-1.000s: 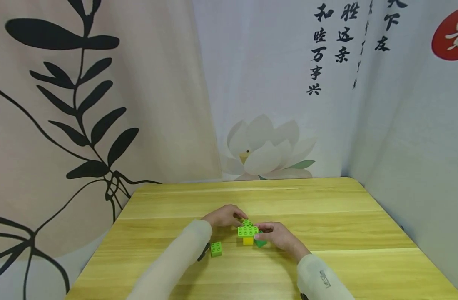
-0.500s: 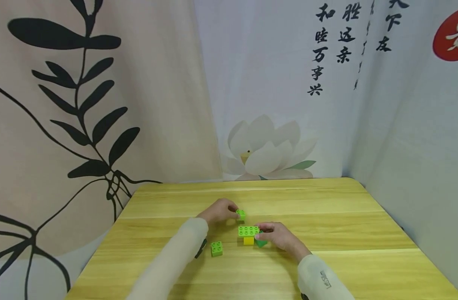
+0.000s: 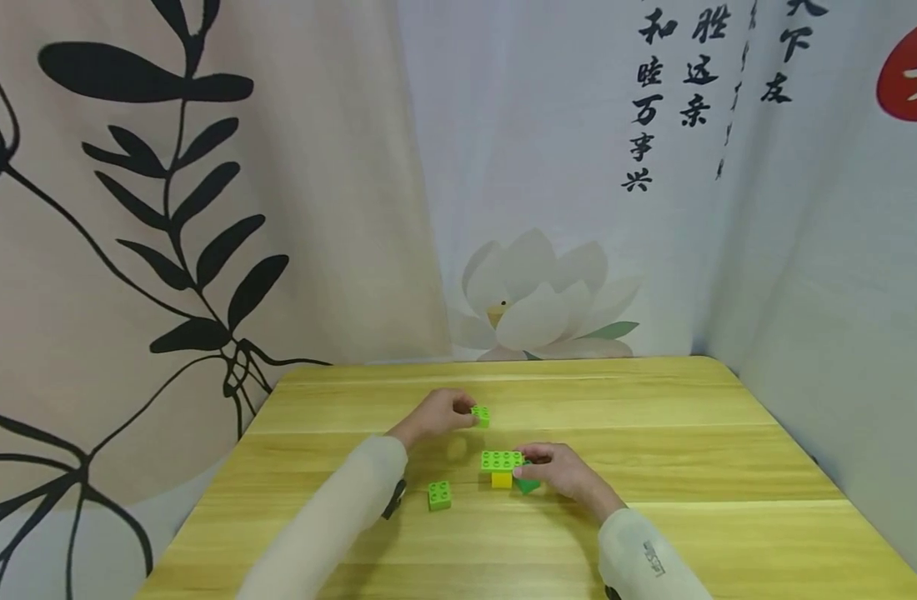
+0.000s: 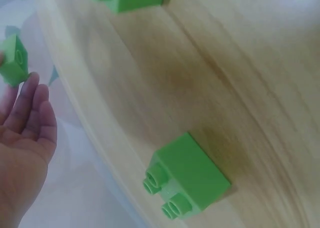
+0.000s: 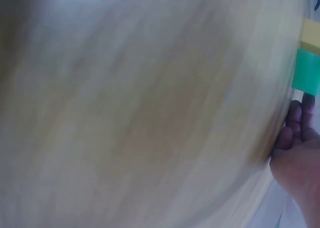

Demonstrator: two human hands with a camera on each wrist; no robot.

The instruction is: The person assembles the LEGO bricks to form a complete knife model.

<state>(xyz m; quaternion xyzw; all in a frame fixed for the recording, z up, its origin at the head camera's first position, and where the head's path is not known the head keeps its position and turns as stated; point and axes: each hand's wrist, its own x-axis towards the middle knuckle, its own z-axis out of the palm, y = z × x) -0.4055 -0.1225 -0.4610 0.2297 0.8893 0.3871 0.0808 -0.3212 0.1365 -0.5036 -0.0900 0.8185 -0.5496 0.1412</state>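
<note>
My left hand pinches a light green toy building brick between thumb and fingers, beyond the small stack. In the left wrist view that brick is at the fingertips, clear of the table. My right hand grips the right end of the stack. A long light green brick tops this stack, over a yellow brick and a darker green brick. The right wrist view catches only the green brick beside the fingers and a yellow one behind it.
A loose light green brick lies on the wooden table, left of the stack and near the left sleeve. Printed curtains hang behind the table's far edge and along its right side.
The left hand has lifted the small light green brick off the back of the stack and drawn it away, back and slightly left. The right hand keeps its hold on the stack.
</note>
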